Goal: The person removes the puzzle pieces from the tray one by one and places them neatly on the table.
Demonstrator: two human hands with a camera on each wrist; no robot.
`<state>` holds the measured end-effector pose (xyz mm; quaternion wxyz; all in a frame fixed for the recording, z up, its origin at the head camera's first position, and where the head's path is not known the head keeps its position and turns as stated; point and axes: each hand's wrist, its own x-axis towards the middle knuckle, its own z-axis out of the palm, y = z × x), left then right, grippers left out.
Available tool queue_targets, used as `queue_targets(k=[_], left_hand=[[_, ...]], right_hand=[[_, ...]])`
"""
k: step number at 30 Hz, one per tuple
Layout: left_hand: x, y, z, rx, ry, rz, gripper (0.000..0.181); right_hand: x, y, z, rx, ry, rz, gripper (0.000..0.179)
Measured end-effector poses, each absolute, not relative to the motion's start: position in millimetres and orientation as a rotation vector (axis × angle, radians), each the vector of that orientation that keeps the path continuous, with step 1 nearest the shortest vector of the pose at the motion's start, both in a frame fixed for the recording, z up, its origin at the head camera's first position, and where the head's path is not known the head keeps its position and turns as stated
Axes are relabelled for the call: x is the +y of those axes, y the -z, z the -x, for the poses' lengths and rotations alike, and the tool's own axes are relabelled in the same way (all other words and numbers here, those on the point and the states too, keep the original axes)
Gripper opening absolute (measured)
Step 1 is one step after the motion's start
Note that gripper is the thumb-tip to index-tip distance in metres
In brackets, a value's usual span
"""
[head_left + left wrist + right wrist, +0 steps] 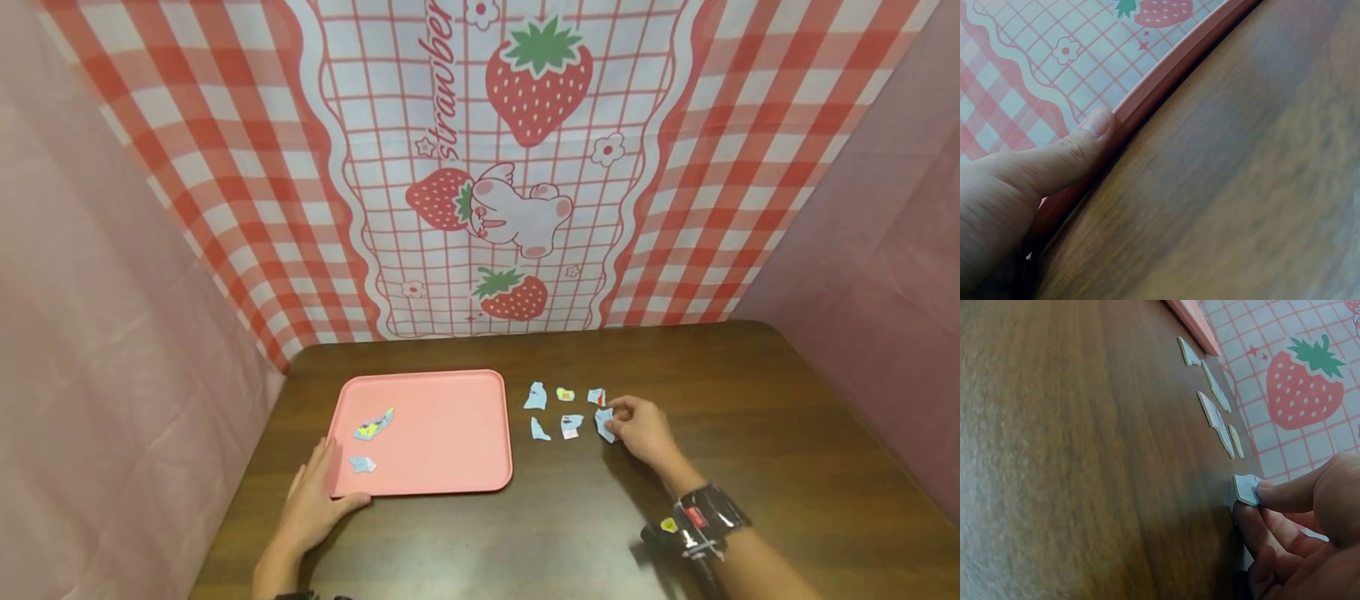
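Observation:
Between thumb and fingers my right hand (643, 431) pinches a light-blue puzzle piece (1246, 489), whose edge tilts up from the table in the right wrist view. My left hand (311, 498) rests at the near left corner of a pink tray (442, 442), its fingers extended along the left side. In the left wrist view the thumb (1079, 140) lies against the tray's rim. On the tray are a long yellow-and-blue puzzle piece (373, 427) and a small pale-blue piece (363, 464).
Several loose pieces lie right of the tray: a tall blue one (536, 396), a yellow one (565, 394), a red-marked one (596, 397), a narrow blue one (539, 430) and a blue-and-pink one (571, 423). A strawberry-print cloth (525, 208) hangs behind the brown table (465, 550).

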<state>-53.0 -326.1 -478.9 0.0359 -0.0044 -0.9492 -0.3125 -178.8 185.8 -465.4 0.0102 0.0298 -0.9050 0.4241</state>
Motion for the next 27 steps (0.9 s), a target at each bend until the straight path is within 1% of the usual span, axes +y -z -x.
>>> queue_targets(k=[14,27], left_hand=[[-325.9,477.1,51.1,-2.937,0.970,-0.015,0.116],[-326.9,480.6,56.1,-2.960,0.964,-0.036,0.117]], right_hand=[[184.1,469.6,180.3,-2.906,-1.076,-0.117,0.029],[183.7,468.9,182.8,-2.952,-1.057,-0.083,0.031]])
